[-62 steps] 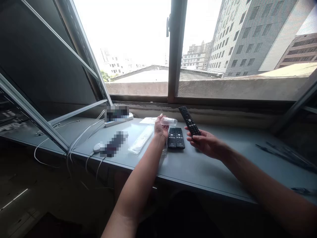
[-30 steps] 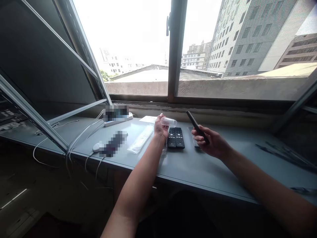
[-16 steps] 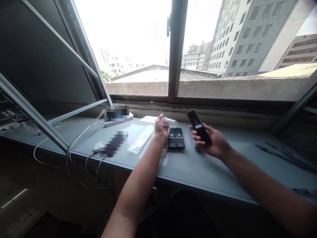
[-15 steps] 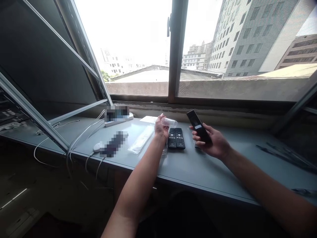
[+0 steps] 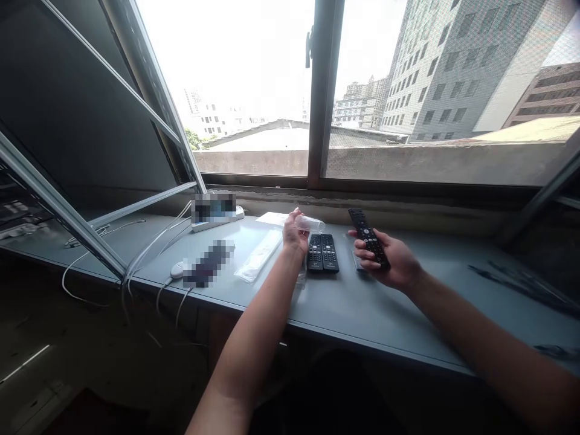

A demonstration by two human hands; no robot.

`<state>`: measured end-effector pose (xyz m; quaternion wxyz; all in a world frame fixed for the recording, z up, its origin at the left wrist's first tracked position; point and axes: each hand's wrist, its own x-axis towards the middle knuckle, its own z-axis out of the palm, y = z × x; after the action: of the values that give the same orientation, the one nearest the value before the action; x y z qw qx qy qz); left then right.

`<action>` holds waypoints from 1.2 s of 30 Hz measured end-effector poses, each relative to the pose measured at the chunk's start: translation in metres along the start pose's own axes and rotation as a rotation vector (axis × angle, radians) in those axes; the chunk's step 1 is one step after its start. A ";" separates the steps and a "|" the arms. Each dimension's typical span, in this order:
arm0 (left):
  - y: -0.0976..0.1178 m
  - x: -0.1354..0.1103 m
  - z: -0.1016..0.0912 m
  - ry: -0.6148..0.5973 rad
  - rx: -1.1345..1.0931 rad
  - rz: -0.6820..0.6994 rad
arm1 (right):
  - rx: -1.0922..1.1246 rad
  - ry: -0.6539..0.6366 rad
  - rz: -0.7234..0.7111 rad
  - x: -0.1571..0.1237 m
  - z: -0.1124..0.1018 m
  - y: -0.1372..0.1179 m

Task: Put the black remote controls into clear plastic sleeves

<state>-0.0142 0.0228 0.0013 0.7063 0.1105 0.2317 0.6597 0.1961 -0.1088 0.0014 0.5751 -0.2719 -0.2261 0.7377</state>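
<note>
The held remote [image 5: 367,233] has turned buttons-out, grey desk [image 5: 347,308] below, window [image 5: 322,90] beyond.

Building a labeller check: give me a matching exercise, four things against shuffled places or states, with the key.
Things:
1. left hand
2. right hand
3. two remotes
4. window handle

Places or states:
A. side by side on the table
B. on the window frame
C. holding clear plastic
D. holding a single remote, buttons showing

Pairs: 1-C, 2-D, 3-A, 4-B
</note>
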 end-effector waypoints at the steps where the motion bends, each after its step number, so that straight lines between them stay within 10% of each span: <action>1: 0.000 0.000 0.000 0.000 0.002 -0.002 | 0.006 0.005 0.007 0.000 0.001 0.000; 9: 0.000 -0.001 0.000 0.022 0.013 -0.018 | -0.050 0.206 0.021 -0.003 0.011 -0.002; 36: 0.001 -0.002 0.001 0.029 0.036 -0.003 | -0.025 0.031 0.024 -0.003 0.005 0.000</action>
<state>-0.0144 0.0208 0.0028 0.7016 0.1131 0.2541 0.6561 0.1931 -0.1114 0.0056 0.5662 -0.2931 -0.2234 0.7373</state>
